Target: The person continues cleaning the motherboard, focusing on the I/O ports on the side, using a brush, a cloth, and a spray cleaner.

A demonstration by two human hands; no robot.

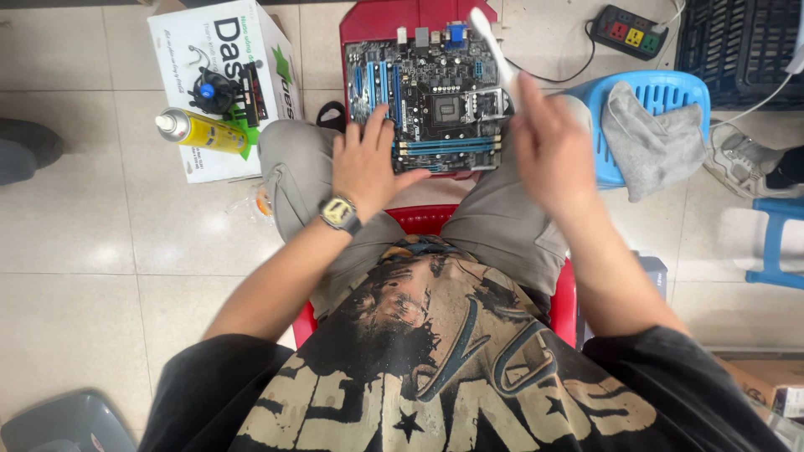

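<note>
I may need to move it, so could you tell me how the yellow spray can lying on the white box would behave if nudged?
The yellow spray can lies on its side, so it would probably roll. The white box under it looks flat, offering little to stop it. Its smooth body may be slippery.

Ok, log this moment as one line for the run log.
left hand: flat on motherboard | right hand: holds white brush over board | board: on lap, red stool beyond

Left hand (366,167) flat, fingers spread; right hand (548,155) raised, blurred, grip closed around something thin
</note>
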